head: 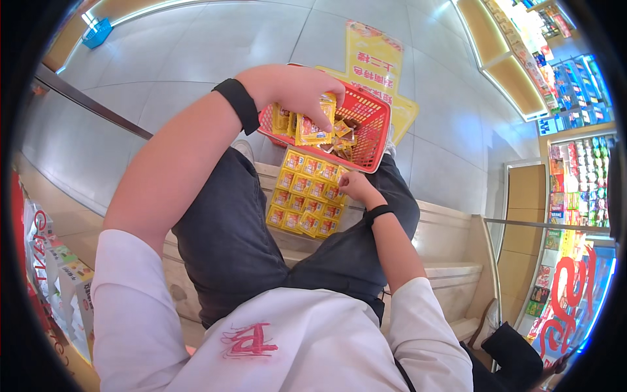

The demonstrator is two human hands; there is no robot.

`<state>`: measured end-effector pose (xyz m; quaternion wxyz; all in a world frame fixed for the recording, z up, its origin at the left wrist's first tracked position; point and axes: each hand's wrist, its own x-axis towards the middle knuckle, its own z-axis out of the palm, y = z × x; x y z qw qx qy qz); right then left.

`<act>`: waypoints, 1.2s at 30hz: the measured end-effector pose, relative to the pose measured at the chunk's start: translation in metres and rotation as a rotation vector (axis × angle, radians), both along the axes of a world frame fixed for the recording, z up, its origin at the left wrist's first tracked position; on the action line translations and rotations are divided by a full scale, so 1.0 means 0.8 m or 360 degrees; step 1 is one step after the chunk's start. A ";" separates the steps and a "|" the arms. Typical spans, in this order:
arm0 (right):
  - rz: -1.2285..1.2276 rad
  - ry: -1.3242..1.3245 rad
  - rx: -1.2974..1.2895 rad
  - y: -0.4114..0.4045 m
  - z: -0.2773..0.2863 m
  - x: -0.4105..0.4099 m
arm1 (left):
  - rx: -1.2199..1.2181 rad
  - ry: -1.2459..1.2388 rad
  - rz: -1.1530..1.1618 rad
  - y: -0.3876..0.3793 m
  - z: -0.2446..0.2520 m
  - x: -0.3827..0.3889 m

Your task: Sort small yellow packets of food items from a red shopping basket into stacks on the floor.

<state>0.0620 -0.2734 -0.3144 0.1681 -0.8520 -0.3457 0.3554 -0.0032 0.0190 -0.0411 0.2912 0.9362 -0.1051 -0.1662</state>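
My left hand [303, 93] reaches over the red plastic shopping basket [382, 117] between my lower legs, its fingers on a yellow snack packet [313, 131]. More yellow packets stand upright in the basket beside it, and loose smaller ones lie at its bottom. On the pale stone step, on the near side of the basket, several small yellow snack packets [300, 184] lie in close rows. My right hand [356, 187] is at the right edge of these rows, fingers curled together by a packet; whether they grip it cannot be told.
My legs [225, 215] flank the rows, on stone steps [441, 240]. A yellow floor sign [374, 63] lies beyond the basket. Lit shelves [578, 181] stand at the right, a blue basket [97, 33] far left. Another person's shoe and dark trouser leg [512, 348] show at lower right.
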 end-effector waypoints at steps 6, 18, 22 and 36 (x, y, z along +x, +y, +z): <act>0.0063 -0.0505 -0.0488 0.015 -0.006 -0.012 | 0.0043 -0.0004 0.0005 0.009 -0.009 0.001; -0.0554 0.0101 0.0550 0.064 0.079 -0.016 | -0.0009 -0.0049 0.0001 0.006 -0.005 0.004; -0.1098 0.1143 0.1506 0.104 0.209 -0.049 | 0.0024 -0.0055 0.0122 0.005 -0.006 0.004; -0.1307 0.0969 0.1934 0.115 0.239 -0.065 | -0.0161 0.0077 0.0072 0.000 0.015 -0.005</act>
